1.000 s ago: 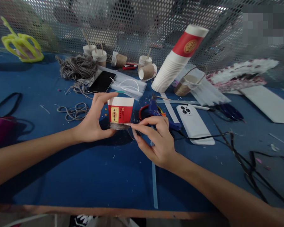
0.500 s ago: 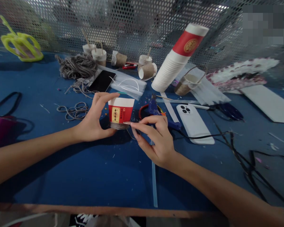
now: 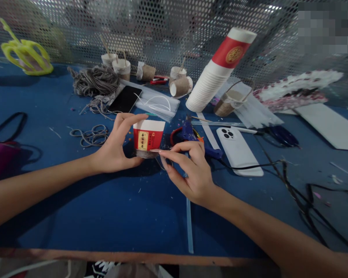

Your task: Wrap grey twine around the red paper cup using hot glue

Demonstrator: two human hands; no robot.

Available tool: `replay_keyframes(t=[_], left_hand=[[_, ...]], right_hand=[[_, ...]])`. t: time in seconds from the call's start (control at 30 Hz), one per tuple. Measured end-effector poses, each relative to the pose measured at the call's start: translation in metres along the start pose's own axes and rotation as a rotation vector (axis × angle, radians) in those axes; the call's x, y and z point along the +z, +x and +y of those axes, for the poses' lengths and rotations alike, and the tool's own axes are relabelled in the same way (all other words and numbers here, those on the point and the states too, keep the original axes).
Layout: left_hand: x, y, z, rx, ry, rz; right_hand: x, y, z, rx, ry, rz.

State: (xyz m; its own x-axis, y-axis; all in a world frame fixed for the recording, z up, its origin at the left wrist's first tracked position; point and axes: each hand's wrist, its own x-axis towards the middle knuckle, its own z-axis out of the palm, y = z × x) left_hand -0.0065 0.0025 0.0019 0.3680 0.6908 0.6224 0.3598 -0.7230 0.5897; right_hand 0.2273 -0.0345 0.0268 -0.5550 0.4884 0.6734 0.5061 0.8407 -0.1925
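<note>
A small red and white paper cup [image 3: 149, 136] is upright in my left hand [image 3: 113, 146], thumb under its base and fingers at its rim. Grey-brown cord [image 3: 145, 154] is wound round the lower end of the cup. My right hand [image 3: 190, 170] is at the cup's lower right, its fingertips pinched on the cord by the wound band. A thin loop of that cord hangs below these fingers. Just behind the right hand lies a blue glue gun [image 3: 188, 130], partly hidden by it.
A tall stack of paper cups [image 3: 208, 83] leans at the back near a white phone [image 3: 240, 151]. Grey cord [image 3: 95, 81], a black phone [image 3: 125, 99] and several cord-wrapped cups line the mesh panel. Black cables [image 3: 287, 181] run along the right; a yellow basket [image 3: 29, 58] stands far left.
Almost nothing differs. The cup is turned very slightly in my left hand, and my right fingertips stay at the cord near its base.
</note>
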Motion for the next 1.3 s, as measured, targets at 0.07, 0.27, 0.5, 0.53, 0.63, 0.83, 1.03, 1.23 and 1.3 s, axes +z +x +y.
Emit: replay_keyframes(t=[0.07,0.27,0.5,0.53,0.63,0.83,1.03,1.23,1.3], left_hand=[[0.0,0.001,0.001,0.016,0.032,0.008],[0.0,0.002,0.001,0.048,0.067,0.004],[-0.001,0.002,0.006,0.013,0.103,-0.017],[-0.001,0.002,0.007,0.02,0.11,-0.027],[-0.002,0.002,0.008,0.034,0.119,-0.047],[0.0,0.001,0.007,0.029,0.087,-0.028],[0.001,-0.001,-0.001,-0.065,-0.097,-0.061],[0.006,-0.001,-0.002,-0.072,-0.306,-0.027],[0.007,-0.001,-0.001,-0.089,-0.334,-0.024]], right_hand=[[0.001,-0.001,0.001,-0.001,0.002,-0.009],[0.002,-0.002,0.001,0.001,0.007,-0.026],[0.002,-0.001,0.001,-0.005,0.01,-0.011],[0.002,-0.001,0.001,-0.004,0.012,-0.012],[0.004,-0.001,0.0,0.001,0.017,-0.019],[0.004,-0.001,0.0,0.005,0.021,-0.021],[0.0,0.001,0.003,0.045,0.034,0.081],[0.001,0.002,0.004,0.002,0.004,0.116],[0.002,0.002,0.003,-0.009,0.0,0.12]])
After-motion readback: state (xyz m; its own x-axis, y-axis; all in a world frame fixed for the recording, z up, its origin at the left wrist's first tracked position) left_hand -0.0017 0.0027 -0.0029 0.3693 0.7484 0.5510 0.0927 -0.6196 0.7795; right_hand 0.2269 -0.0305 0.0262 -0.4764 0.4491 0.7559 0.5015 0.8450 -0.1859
